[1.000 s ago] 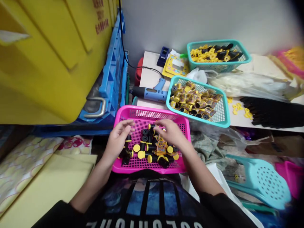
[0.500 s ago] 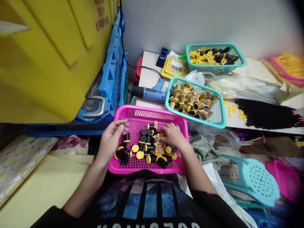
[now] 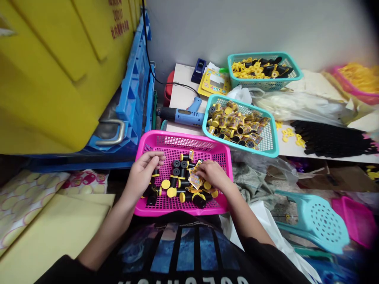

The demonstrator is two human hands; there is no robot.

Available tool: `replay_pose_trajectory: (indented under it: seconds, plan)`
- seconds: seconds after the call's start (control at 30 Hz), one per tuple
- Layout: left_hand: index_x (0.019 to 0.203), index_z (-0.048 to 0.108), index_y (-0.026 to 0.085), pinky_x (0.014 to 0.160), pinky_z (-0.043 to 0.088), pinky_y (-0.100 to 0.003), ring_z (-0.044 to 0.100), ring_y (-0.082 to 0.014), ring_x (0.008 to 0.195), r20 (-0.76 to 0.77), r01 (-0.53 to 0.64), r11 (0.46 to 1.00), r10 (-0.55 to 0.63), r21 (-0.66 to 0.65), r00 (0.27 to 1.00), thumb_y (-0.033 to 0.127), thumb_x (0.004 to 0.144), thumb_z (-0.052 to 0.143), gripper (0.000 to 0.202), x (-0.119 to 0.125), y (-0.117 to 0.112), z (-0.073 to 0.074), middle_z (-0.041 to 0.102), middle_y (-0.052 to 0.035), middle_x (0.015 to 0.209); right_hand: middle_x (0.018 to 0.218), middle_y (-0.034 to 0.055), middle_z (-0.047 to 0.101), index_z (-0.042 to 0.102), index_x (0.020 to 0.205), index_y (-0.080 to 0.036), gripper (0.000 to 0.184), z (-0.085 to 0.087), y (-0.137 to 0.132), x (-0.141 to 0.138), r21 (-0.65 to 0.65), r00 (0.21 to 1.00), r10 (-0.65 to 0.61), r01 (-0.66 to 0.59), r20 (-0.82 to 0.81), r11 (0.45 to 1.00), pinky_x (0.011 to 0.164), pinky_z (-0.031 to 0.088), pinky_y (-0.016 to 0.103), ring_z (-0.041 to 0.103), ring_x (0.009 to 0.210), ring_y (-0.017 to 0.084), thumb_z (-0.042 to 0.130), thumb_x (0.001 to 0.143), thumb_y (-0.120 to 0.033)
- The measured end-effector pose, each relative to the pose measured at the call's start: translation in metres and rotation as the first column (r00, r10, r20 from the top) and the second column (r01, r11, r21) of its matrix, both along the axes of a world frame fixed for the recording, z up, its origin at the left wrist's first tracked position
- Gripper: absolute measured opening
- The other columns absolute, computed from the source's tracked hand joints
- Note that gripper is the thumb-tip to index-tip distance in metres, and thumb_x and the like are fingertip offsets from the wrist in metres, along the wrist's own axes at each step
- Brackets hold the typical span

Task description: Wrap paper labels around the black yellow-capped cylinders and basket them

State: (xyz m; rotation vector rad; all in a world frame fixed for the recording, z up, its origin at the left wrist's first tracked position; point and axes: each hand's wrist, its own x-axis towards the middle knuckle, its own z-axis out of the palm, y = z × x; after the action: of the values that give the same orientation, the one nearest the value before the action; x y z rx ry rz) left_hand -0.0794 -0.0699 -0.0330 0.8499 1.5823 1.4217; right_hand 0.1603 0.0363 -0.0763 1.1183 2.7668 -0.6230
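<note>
A pink basket (image 3: 154, 142) rests on my lap with several black tubes with yellow caps (image 3: 174, 189) and yellow printed labels in it. My right hand (image 3: 213, 175) is curled over the pile and pinches a yellow label (image 3: 195, 178). My left hand (image 3: 145, 175) sits at the basket's left side, fingers bent over a black tube whose grip I cannot make out. A teal basket (image 3: 274, 148) behind holds several labelled tubes (image 3: 237, 128).
A blue glue gun (image 3: 185, 115) lies on the white table beside the teal basket. A second teal basket (image 3: 263, 73) of yellow and black parts stands further back. Black sticks (image 3: 331, 140) lie right. Yellow and blue crates (image 3: 127, 98) rise left; a teal stool (image 3: 316, 225) lies lower right.
My right hand drew back toward me and took hold of a yellow label. My left hand lowered and curled over the tubes at the basket's left.
</note>
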Motion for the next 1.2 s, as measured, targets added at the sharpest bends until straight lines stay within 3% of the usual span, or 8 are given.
replay_pose_trajectory:
  seconds: [0.17,0.3,0.4,0.63,0.9,1.03,1.13,1.2]
  plan:
    - [0.092,0.071,0.02,0.081,0.054,-0.033,0.068,-0.0197,0.086,-0.058,0.138,0.99,-0.14,-0.037,0.988,0.034,0.079,0.065,0.02,0.008,0.003,0.003,0.075,-0.0061,0.095,0.089,0.0092,0.066,0.068,0.115,-0.019,0.029,0.014,0.004,-0.001,-0.022,0.981,0.007,-0.011,-0.195,1.0,0.079,0.042,0.035,0.056,0.086,0.021,0.055,0.09,-0.015]
    - [0.094,0.072,0.022,0.083,0.055,-0.037,0.069,-0.0215,0.09,-0.074,0.308,0.947,-0.315,-0.088,0.946,0.03,0.075,0.068,0.021,0.025,0.009,0.01,0.075,-0.0059,0.098,0.087,0.0029,0.066,0.04,0.143,-0.025,0.064,0.045,0.0,-0.007,-0.252,0.926,-0.103,0.008,-0.365,0.968,0.073,0.046,0.033,0.06,0.078,0.018,0.062,0.084,-0.016]
    - [0.1,0.07,0.021,0.077,0.057,-0.036,0.07,-0.0201,0.081,-0.042,0.374,0.923,-0.379,-0.085,0.925,0.022,0.069,0.073,0.031,0.036,0.016,0.013,0.074,-0.0042,0.089,0.084,0.0006,0.065,0.044,0.137,-0.026,0.06,0.063,-0.002,-0.018,-0.387,0.879,-0.12,-0.077,-0.461,0.919,0.071,0.048,0.031,0.061,0.076,0.017,0.066,0.082,-0.021]
    - [0.097,0.064,0.018,0.07,0.052,-0.023,0.065,-0.0108,0.069,0.129,0.059,0.998,-0.061,0.021,0.99,0.023,0.068,0.075,0.032,0.032,0.022,0.015,0.064,0.0043,0.07,0.076,-0.0032,0.053,0.046,0.124,-0.024,0.041,0.054,-0.01,-0.053,-0.599,0.554,-0.447,-0.121,-0.703,0.792,0.064,0.046,0.027,0.054,0.069,0.012,0.06,0.086,-0.025]
    - [0.106,0.065,0.017,0.066,0.053,-0.026,0.064,-0.0125,0.062,0.187,0.108,0.993,-0.096,-0.054,0.978,0.025,0.061,0.08,0.048,0.016,0.02,0.021,0.066,0.0038,0.064,0.067,-0.0053,0.049,0.048,0.117,-0.022,0.03,0.048,-0.013,-0.071,-0.587,0.477,-0.49,-0.069,-0.729,0.806,0.059,0.041,0.025,0.05,0.062,0.011,0.057,0.088,-0.025]
    - [0.083,0.074,0.015,0.06,0.052,-0.026,0.062,-0.0129,0.056,0.042,-0.053,0.996,0.056,-0.077,0.998,0.032,0.066,0.076,0.024,0.004,0.02,0.017,0.07,-0.0006,0.063,0.084,0.0036,0.061,0.054,0.104,-0.019,0.02,0.04,-0.022,-0.079,-0.422,0.663,-0.394,0.129,-0.637,0.898,0.072,0.045,0.032,0.057,0.077,0.016,0.042,0.095,-0.032]
    - [0.082,0.076,0.016,0.06,0.052,-0.026,0.063,-0.0147,0.059,-0.074,-0.158,0.984,0.152,-0.079,0.986,0.033,0.067,0.075,0.023,-0.003,0.018,0.012,0.071,-0.0013,0.065,0.092,0.0112,0.065,0.06,0.096,-0.016,0.026,0.029,-0.042,-0.09,-0.181,0.938,0.017,-0.085,-0.348,0.98,0.077,0.046,0.039,0.058,0.088,0.025,0.054,0.088,-0.04]
    - [0.082,0.076,0.016,0.061,0.053,-0.026,0.065,-0.0156,0.061,-0.116,-0.175,0.981,0.164,-0.088,0.98,0.034,0.068,0.074,0.023,-0.006,0.016,0.01,0.073,-0.0022,0.068,0.099,0.0149,0.066,0.062,0.101,-0.015,0.034,0.02,-0.056,-0.097,-0.108,0.95,0.244,-0.268,-0.196,0.957,0.08,0.047,0.043,0.058,0.094,0.03,0.065,0.08,-0.04]
